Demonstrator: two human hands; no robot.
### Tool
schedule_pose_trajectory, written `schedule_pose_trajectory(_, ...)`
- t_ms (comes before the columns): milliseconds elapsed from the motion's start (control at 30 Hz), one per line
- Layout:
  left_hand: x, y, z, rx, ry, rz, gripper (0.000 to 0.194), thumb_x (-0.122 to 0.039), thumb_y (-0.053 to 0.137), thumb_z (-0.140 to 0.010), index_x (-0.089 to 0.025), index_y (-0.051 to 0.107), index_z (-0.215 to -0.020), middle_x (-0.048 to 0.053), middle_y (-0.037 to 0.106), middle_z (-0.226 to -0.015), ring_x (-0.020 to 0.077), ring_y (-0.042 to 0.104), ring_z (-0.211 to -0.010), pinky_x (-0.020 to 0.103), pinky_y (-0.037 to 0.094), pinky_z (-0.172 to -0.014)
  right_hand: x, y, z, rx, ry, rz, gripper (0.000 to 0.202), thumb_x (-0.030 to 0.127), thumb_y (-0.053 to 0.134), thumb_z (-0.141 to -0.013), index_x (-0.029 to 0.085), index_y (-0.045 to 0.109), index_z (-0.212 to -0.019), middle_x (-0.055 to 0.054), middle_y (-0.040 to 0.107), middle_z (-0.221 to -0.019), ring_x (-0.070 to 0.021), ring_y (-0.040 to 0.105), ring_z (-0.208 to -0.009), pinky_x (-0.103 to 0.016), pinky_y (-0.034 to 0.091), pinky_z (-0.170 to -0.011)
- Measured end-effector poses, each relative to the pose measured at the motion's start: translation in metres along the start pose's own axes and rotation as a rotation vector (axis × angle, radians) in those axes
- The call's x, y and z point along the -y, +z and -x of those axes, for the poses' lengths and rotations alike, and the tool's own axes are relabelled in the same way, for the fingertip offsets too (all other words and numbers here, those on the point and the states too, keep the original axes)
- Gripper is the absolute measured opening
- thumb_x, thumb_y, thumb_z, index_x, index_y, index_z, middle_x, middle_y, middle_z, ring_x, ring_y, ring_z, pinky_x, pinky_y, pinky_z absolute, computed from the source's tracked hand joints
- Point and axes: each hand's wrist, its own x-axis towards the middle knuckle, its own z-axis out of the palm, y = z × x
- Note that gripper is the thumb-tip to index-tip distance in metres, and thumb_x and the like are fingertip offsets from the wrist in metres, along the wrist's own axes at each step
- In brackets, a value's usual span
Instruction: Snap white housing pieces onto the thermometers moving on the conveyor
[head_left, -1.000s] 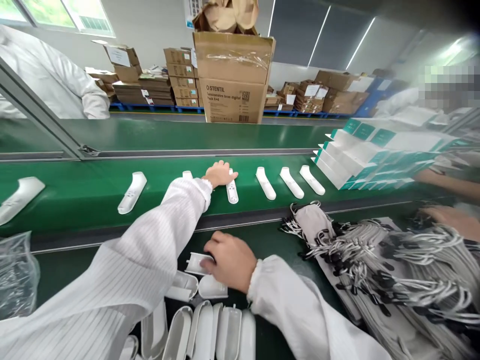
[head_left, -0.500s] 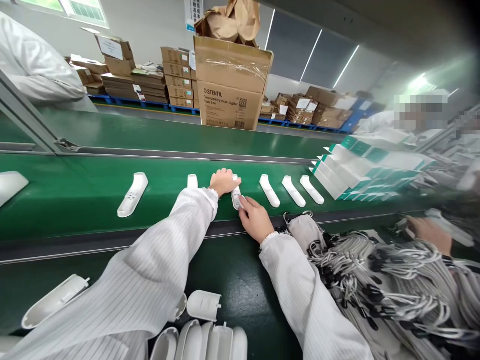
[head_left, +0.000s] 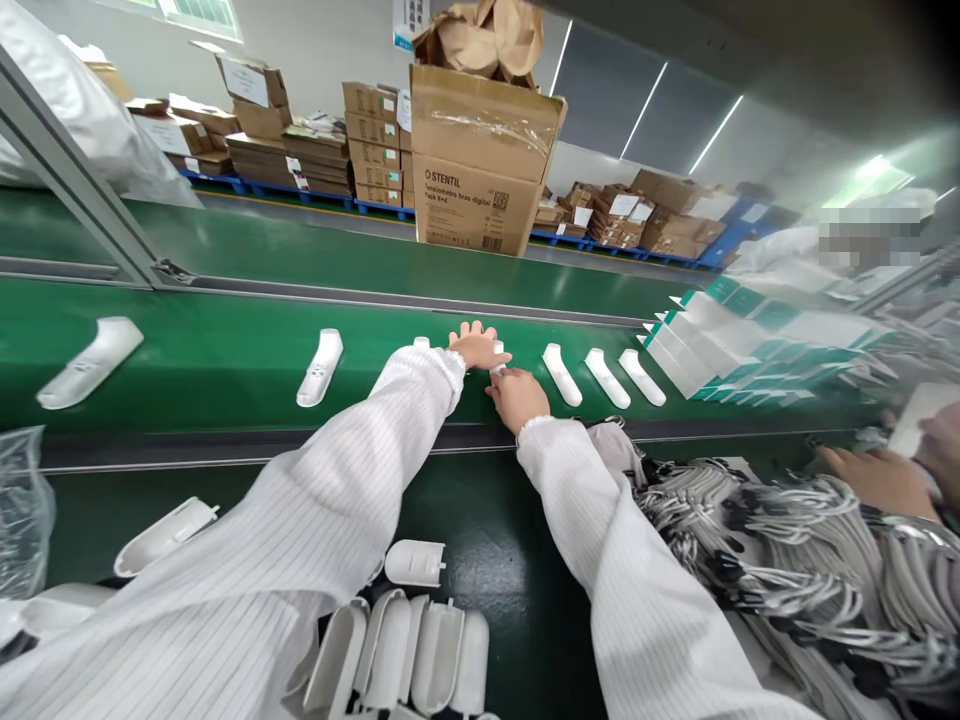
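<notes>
Both of my hands are at one white curved plastic housing [head_left: 498, 349] on the green belt, which they mostly hide. My left hand [head_left: 475, 347] is around its upper end, with the thumb across it and the other fingers reaching past. My right hand [head_left: 520, 399] has its fingers closed on the lower end. To the right lie several similar housings, the nearest [head_left: 562, 375] close to my right hand. On the left are another housing [head_left: 320, 368] and a larger-looking one [head_left: 91, 363]; part of one more [head_left: 421, 342] shows behind my left sleeve.
White half-shell covers [head_left: 439, 655] are grouped in front of me, with a single cover [head_left: 415, 563] beyond them. Bundled grey cables [head_left: 780, 540] lie at right, near another person's hand [head_left: 877, 480]. White-and-teal boxes [head_left: 750, 340] and a large carton [head_left: 484, 160] stand behind.
The view has shifted, so the belt items appear further right. My hands have drawn closer together over the same housing, covering more of it. A second hand of the other person shows at right.
</notes>
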Motion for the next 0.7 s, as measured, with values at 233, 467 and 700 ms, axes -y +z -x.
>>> schedule_pose_trajectory(233,0.068,-0.038,0.019,-0.103,-0.068,-0.058,0.062,-0.063,0.039,-0.088,-0.02,0.052,-0.131,0.013,0.054,-0.131,0.0326,0.052,-0.118,0.044,0.042,-0.099,0.082,-0.001,0.085,0.386,-0.744,-0.361,0.027,0.035,0.067,-0.087,0.028,0.07,-0.113,-0.001,0.068,-0.111,-0.0168,0.065,-0.096,-0.025,0.048,-0.074)
schedule_pose_trajectory(467,0.085,-0.004,0.026,-0.07,-0.094,-0.016,0.045,-0.054,0.038,-0.09,-0.024,0.059,-0.116,0.009,0.062,-0.121,0.0278,0.057,-0.113,0.041,0.047,-0.094,0.054,0.013,0.048,0.242,-0.537,-0.498,0.028,0.006,0.052,-0.081,0.02,0.068,-0.1,0.001,0.068,-0.083,-0.0134,0.063,-0.074,-0.024,0.047,-0.074)
schedule_pose_trajectory(700,0.072,0.01,0.017,-0.106,-0.089,0.028,0.045,-0.055,0.041,-0.088,-0.024,0.061,-0.114,0.009,0.062,-0.122,0.0277,0.055,-0.114,0.041,0.046,-0.095,0.01,0.034,0.006,-0.302,-0.115,-0.424,0.044,0.009,0.039,-0.089,0.018,0.065,-0.125,-0.012,0.064,-0.116,-0.0201,0.063,-0.103,-0.032,0.05,-0.095)
